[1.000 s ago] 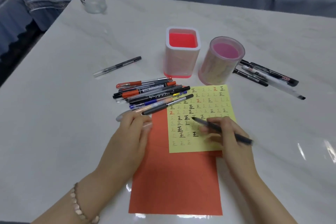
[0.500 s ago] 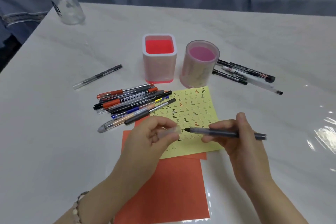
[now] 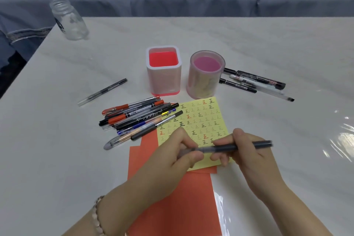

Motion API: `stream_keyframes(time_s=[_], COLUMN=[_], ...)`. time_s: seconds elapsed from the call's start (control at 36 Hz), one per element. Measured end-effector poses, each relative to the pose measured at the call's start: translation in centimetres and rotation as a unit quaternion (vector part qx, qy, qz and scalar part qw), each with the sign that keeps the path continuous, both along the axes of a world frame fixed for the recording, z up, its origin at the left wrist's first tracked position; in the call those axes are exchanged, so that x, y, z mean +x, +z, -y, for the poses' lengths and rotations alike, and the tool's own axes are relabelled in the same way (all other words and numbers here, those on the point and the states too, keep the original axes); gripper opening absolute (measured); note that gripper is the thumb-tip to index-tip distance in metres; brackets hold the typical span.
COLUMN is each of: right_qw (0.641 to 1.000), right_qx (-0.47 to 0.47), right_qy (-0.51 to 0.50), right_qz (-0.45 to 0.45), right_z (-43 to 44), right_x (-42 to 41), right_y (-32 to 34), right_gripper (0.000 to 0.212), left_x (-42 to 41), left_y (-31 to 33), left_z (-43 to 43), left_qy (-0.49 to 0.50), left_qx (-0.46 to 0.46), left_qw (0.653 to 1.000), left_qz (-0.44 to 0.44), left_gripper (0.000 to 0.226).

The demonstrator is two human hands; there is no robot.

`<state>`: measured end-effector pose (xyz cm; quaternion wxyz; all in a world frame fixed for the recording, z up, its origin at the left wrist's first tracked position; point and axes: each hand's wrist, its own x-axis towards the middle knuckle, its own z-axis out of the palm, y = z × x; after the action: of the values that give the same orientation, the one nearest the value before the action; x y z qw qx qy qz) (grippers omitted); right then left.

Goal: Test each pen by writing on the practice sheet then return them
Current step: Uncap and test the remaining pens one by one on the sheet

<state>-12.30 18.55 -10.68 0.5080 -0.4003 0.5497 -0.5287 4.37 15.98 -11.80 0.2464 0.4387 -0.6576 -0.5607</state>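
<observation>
Both hands are raised just above the counter, near the viewer, and meet over the near edge of the yellow practice sheet. Between them they hold a dark pen roughly level, running left to right. The left hand has its fingers curled around the pen's pale left end, thumb on top, and a bead bracelet sits on its wrist. The right hand pinches the barrel between thumb and fingers, with the pen's tail sticking out past it to the right.

The sheet lies on orange paper. Just beyond the sheet stand two upright holders, side by side. The square holder is on the left and its red floor shows through the mouth. The round holder is on the right and its pink floor shows. A pile of pens lies left of the sheet, a few pens lie right of the round holder, and a single pen lies further left. A glass jar stands at the far left corner.
</observation>
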Motion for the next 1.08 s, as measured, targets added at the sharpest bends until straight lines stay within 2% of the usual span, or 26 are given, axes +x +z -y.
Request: stream_keyframes(time_s=[0.11, 0.22, 0.25, 0.28, 0.33, 0.39, 0.44, 0.5, 0.56, 0.58, 0.61, 0.67, 0.72, 0.78, 0.83, 0.89, 0.94, 1.03, 1.08], right_qw=[0.998, 0.993, 0.993, 0.995, 0.998, 0.998, 0.993, 0.983, 0.979, 0.984, 0.991, 0.99, 0.945, 0.89, 0.852, 0.828, 0.801, 0.747, 0.717], right_qx=[-0.034, -0.06, -0.059, -0.055, -0.038, -0.014, 0.021, 0.064, 0.082, 0.084, 0.086, 0.087, 0.077, 0.036, -0.005, -0.018, 0.002, 0.042, 0.042], right_qy=[0.036, 0.079, 0.074, 0.058, 0.0, -0.059, -0.112, -0.142, -0.133, -0.107, -0.059, 0.104, 0.229, 0.198, 0.105, 0.044, 0.032, 0.049, 0.036], right_qz=[-0.035, -0.066, -0.069, -0.067, -0.052, -0.026, 0.023, 0.093, 0.128, 0.116, 0.085, -0.038, -0.22, -0.408, -0.513, -0.559, -0.598, -0.662, -0.694], right_z=[0.4, 0.9, 1.1, 1.3, 1.6, 1.8, 1.8, 1.7, 1.7, 1.8, 2.0, 3.1, 5.0, 7.6, 10.5, 13.4, 15.6, 16.7, 16.6], right_x=[-1.2, -2.3, -2.4, -2.5, -2.3, -1.8, -1.1, -0.4, 0.0, -0.1, -0.4, -1.5, -3.3, -5.2, -6.7, -7.9, -8.5, -8.4, -8.2], right_y=[0.3, 0.9, 1.1, 1.0, 0.7, 0.1, -0.4, -0.8, -0.8, -0.8, -0.7, -0.3, -0.4, -1.2, -1.7, -2.4, -3.5, -4.9, -5.3], right_gripper=[0.038, 0.04, 0.04, 0.039, 0.041, 0.047, 0.056, 0.063, 0.062, 0.057, 0.048, 0.027, 0.008, 0.022, 0.034, 0.043, 0.047, 0.042, 0.036], left_x=[-0.9, -1.6, -1.9, -2.2, -2.9, -3.2, -3.2, -3.0, -2.7, -2.5, -2.2, -1.6, -1.1, -0.5, 0.0, 0.6, 1.2, 2.2, 3.0], left_y=[1.1, 1.7, 1.8, 1.7, 1.6, 1.6, 1.7, 1.8, 1.4, 1.3, 1.1, 0.8, 0.5, 0.3, 0.2, 0.3, 0.2, -0.4, -0.9], left_z=[1.1, 1.5, 1.5, 1.6, 1.7, 1.8, 1.8, 1.9, 2.2, 2.4, 2.6, 2.9, 3.1, 3.4, 3.4, 3.3, 3.2, 3.3, 3.5], left_qy=[-0.029, -0.074, -0.07, -0.058, -0.028, -0.004, -0.015, -0.04, -0.05, -0.048, -0.043, -0.02, 0.019, 0.07, 0.12, 0.145, 0.159, 0.178, 0.186], left_qx=[0.15, 0.369, 0.386, 0.377, 0.267, 0.068, -0.105, -0.209, -0.248, -0.238, -0.212, -0.155, -0.13, -0.117, -0.097, -0.098, -0.115, -0.167, -0.22], left_qw=[0.986, 0.905, 0.897, 0.903, 0.953, 0.997, 0.993, 0.972, 0.961, 0.963, 0.969, 0.98, 0.979, 0.974, 0.971, 0.967, 0.962, 0.947, 0.924], left_qz=[-0.066, -0.197, -0.204, -0.2, -0.142, -0.024, 0.06, 0.097, 0.111, 0.117, 0.121, 0.127, 0.157, 0.183, 0.182, 0.183, 0.188, 0.208, 0.25], left_gripper=[0.014, 0.016, 0.016, 0.017, 0.019, 0.02, 0.021, 0.017, 0.009, 0.006, 0.005, 0.006, 0.01, 0.012, 0.012, 0.01, 0.011, 0.012, 0.011])
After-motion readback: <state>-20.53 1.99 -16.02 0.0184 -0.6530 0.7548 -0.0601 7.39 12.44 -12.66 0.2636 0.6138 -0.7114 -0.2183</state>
